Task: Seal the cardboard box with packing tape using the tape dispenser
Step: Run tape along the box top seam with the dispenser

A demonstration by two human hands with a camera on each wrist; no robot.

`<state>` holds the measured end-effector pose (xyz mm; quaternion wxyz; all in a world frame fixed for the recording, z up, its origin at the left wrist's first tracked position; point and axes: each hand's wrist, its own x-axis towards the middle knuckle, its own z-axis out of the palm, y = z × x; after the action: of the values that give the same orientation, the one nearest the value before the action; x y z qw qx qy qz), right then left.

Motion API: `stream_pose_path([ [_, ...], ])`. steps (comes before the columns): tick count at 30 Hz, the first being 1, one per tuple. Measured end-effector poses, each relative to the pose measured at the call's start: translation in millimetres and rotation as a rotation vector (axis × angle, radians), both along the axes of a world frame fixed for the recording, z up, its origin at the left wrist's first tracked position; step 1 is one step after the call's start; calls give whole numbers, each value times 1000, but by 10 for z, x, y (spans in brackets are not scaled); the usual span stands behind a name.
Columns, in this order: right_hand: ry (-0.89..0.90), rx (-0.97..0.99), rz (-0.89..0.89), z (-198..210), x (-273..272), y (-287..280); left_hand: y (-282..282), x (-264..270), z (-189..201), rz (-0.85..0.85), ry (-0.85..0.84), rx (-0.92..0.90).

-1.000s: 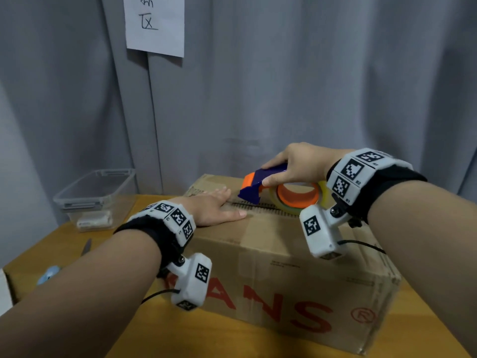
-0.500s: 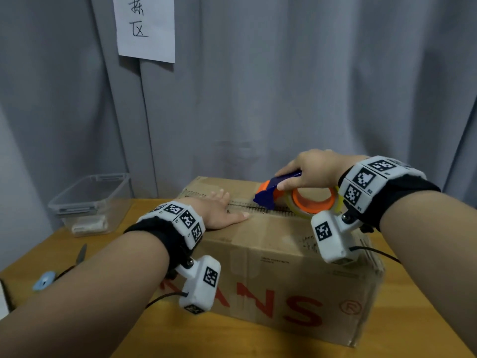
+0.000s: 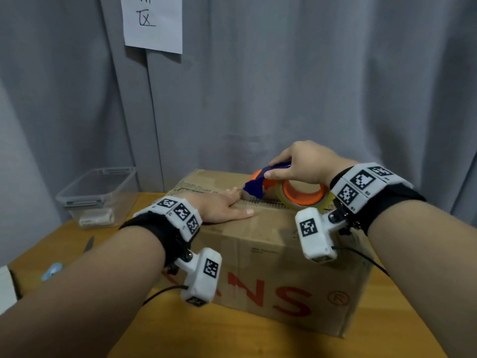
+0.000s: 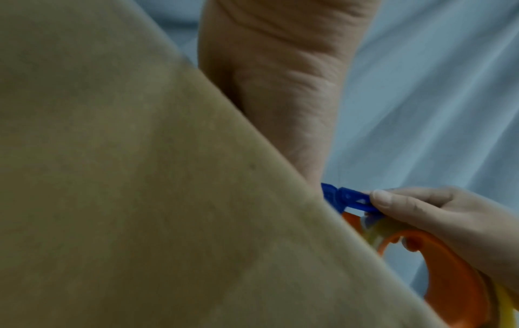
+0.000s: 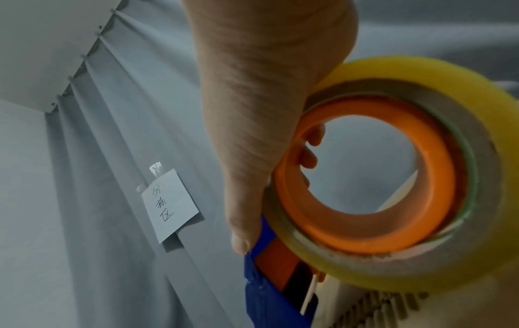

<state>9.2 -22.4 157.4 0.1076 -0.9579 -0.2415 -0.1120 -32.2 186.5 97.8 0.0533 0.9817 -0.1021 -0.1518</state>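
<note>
Head view: brown cardboard box (image 3: 271, 244), red lettering, flaps closed.

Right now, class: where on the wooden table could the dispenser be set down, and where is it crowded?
Free: bare wooden table in front of and right of the brown cardboard box. Crowded: the left side, with the clear plastic tub, a small blade and a pale blue object.

A tan cardboard box (image 4: 140, 188) fills the left and lower part of the view, its surface blurred and close to the camera. The left hand (image 4: 280, 77) lies along the box's upper edge, reaching away from the camera. At lower right, the right hand (image 4: 438, 217) grips a tape dispenser (image 4: 351, 200), a fingertip on its blue front piece, with the orange ring below. Pale grey curtain (image 4: 435, 99) hangs behind.
</note>
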Motion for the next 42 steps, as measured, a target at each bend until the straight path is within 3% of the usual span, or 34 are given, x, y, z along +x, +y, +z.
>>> stream_pose_path([
  [6, -29, -42, 31, -4, 101, 311, 448, 46, 27, 155, -12, 47],
  [10, -3, -152, 34, 26, 135, 344, 446, 160, 1, 255, -33, 109],
  [15, 26, -303, 68, 122, 164, 365, 105, 88, -12, 103, -39, 29],
  [25, 26, -203, 98, 394, -20, 28, 156, 89, 2, 130, -23, -12],
  [35, 83, -196, 33, 100, 51, -120, -33, 150, 33, 65, 35, 145],
  [39, 63, -232, 13, 82, 66, -22, -124, 126, -41, -48, 17, 58],
  [42, 67, -209, 1, 82, 50, -27, 227, 168, -71, 63, -40, -6],
])
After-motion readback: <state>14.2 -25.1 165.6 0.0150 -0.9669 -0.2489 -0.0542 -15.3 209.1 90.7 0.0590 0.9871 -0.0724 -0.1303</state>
